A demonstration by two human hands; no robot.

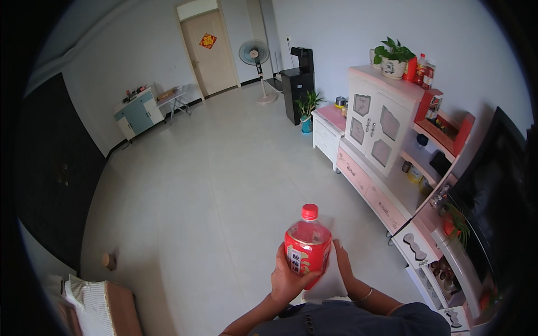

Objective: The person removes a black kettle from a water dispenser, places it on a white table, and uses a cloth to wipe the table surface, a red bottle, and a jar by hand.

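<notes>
A red-capped plastic bottle with a red label is upright at the lower middle. My left hand grips it from the left, fingers wrapped round its lower part. My right hand is at the bottle's right, its fingers closed on a thin white item, perhaps paper or cloth, lying behind and below the bottle. Whether that hand also touches the bottle I cannot tell.
A pink-and-white cabinet with plants, bottles and drawers lines the right, beside a black television. Further back are a black appliance, fan, door and sideboard. A cloth-draped seat is lower left.
</notes>
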